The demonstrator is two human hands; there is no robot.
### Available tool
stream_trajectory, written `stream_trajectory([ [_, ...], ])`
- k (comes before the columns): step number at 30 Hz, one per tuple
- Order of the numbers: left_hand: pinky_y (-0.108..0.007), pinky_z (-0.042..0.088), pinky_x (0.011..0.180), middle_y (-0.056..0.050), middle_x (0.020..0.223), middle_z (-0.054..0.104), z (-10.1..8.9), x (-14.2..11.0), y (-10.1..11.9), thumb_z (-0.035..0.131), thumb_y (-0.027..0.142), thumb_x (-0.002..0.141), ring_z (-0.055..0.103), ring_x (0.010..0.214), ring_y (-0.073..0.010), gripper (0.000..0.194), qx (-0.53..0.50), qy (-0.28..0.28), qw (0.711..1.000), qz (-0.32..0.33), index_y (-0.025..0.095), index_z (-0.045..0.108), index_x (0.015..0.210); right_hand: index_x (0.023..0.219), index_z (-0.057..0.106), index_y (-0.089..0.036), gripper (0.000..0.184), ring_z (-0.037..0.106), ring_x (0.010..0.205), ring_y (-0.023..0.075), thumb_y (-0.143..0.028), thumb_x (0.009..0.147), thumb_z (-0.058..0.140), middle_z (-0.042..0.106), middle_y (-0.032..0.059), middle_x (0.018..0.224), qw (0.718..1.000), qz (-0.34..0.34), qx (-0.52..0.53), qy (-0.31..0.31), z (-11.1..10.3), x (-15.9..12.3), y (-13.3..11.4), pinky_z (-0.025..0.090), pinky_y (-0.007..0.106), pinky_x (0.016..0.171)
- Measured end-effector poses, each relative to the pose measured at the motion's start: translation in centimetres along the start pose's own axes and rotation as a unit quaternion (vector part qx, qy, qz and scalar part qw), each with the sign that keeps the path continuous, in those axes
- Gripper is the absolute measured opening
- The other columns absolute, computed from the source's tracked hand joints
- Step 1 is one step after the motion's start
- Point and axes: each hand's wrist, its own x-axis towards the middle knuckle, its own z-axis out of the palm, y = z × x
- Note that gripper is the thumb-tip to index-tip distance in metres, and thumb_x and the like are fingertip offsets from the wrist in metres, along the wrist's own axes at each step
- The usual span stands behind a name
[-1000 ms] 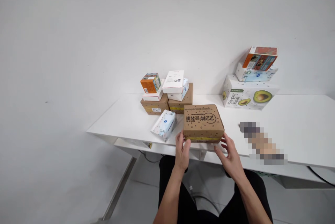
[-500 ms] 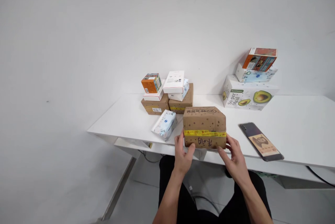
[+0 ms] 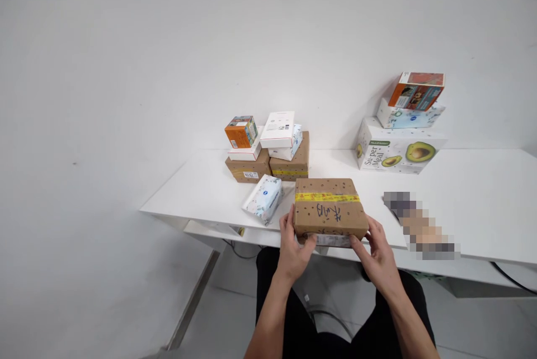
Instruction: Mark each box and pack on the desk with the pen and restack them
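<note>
A brown cardboard box point(image 3: 329, 216) with yellow tape and dark handwriting is at the front edge of the white table point(image 3: 188, 188). My left hand point(image 3: 295, 244) grips its left side, thumb on the near face. On the opposite side, my right hand point(image 3: 375, 244) holds it the same way, so both hands are closed on the box. A white label shows on its near face. Left of the box lies a floral-patterned tissue pack point(image 3: 264, 198). Whether the box's underside touches the table is hidden.
Behind, two brown cartons point(image 3: 250, 169) carry white boxes point(image 3: 278, 128), another tissue pack and an orange box point(image 3: 241, 132). At right, an avocado-print box point(image 3: 396, 152) bears a tissue pack point(image 3: 411, 117) and an orange-red box point(image 3: 417, 90). A pixelated flat object point(image 3: 422, 227) lies right of my hand.
The cardboard box has tipped toward me between my hands; its taped, handwritten face now points more upward and the labelled face shows. The flat object at right, earlier visible as a phone, is now pixelated.
</note>
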Motion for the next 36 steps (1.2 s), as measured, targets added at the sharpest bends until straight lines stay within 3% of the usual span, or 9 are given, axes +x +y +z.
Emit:
stream_trajectory([
  [6, -0.038, 0.045, 0.097, -0.011, 0.127, 0.051, 0.2, -0.2, -1.0, 0.063, 0.020, 0.074, 0.052, 0.118, -0.0240, 0.076, -0.027, -0.011, 0.999, -0.044, 0.024, 0.029, 0.142, 0.125, 0.048, -0.023, 0.046, 0.057, 0.091, 0.0225, -0.044, 0.085, 0.054, 0.058, 0.0088, 0.104, 0.995, 0.035, -0.068, -0.066, 0.3, -0.8, 2.2, 0.051, 0.035, 0.072],
  [11, -0.037, 0.046, 0.095, -0.010, 0.132, 0.052, -0.2, 0.1, 0.7, 0.061, 0.028, 0.079, 0.053, 0.117, -0.0229, 0.070, -0.038, -0.008, 0.997, -0.069, 0.024, 0.030, 0.142, 0.137, 0.039, -0.028, 0.056, 0.057, 0.097, 0.0233, -0.045, 0.086, 0.052, 0.052, 0.0113, 0.120, 0.996, 0.055, -0.058, -0.025, -0.4, -0.4, 0.2, 0.050, 0.027, 0.056],
  [17, -0.038, 0.045, 0.096, -0.011, 0.137, 0.048, -0.4, 0.4, 2.1, 0.061, 0.033, 0.080, 0.051, 0.118, -0.0242, 0.069, 0.021, 0.031, 0.999, -0.029, 0.023, 0.032, 0.142, 0.138, 0.040, -0.032, 0.056, 0.055, 0.101, 0.0216, -0.045, 0.086, 0.053, 0.052, 0.0078, 0.119, 0.997, 0.032, -0.066, 0.016, -0.9, 0.6, -1.5, 0.053, 0.032, 0.075],
  [25, -0.037, 0.047, 0.089, -0.010, 0.119, 0.058, 0.0, 0.6, 1.4, 0.055, 0.032, 0.083, 0.055, 0.105, -0.0222, 0.059, 0.099, 0.056, 0.993, -0.022, 0.023, 0.038, 0.139, 0.141, 0.036, -0.032, 0.060, 0.055, 0.099, 0.0215, -0.046, 0.085, 0.053, 0.053, 0.0079, 0.117, 0.996, 0.030, -0.079, 0.018, -0.2, 0.5, -1.1, 0.052, 0.035, 0.079],
  [29, -0.038, 0.047, 0.090, -0.011, 0.124, 0.055, 0.1, 0.6, 1.0, 0.056, 0.032, 0.083, 0.053, 0.108, -0.0231, 0.063, 0.103, 0.057, 0.993, -0.011, 0.023, 0.033, 0.141, 0.138, 0.040, -0.030, 0.055, 0.055, 0.102, 0.0216, -0.043, 0.086, 0.051, 0.052, 0.0090, 0.123, 0.998, 0.022, -0.060, 0.007, -0.4, 0.7, -0.6, 0.052, 0.035, 0.080],
  [33, -0.040, 0.046, 0.093, -0.013, 0.135, 0.046, 0.2, 0.6, 1.0, 0.054, 0.031, 0.085, 0.050, 0.116, -0.0244, 0.065, 0.115, 0.051, 0.992, 0.025, 0.025, 0.026, 0.143, 0.125, 0.054, -0.023, 0.041, 0.059, 0.099, 0.0213, -0.041, 0.088, 0.046, 0.060, 0.0093, 0.116, 0.998, 0.009, -0.062, 0.026, -1.6, 3.0, 0.9, 0.050, 0.035, 0.080],
  [36, -0.044, 0.042, 0.100, -0.013, 0.140, 0.039, 0.5, 0.3, 1.3, 0.052, 0.026, 0.086, 0.041, 0.127, -0.0261, 0.060, 0.155, 0.079, 0.981, 0.085, 0.025, 0.029, 0.141, 0.116, 0.060, -0.017, 0.039, 0.061, 0.078, 0.0194, -0.039, 0.087, 0.046, 0.062, 0.0112, 0.106, 0.983, 0.014, -0.173, 0.054, -2.3, 6.1, 1.8, 0.049, 0.035, 0.073],
])
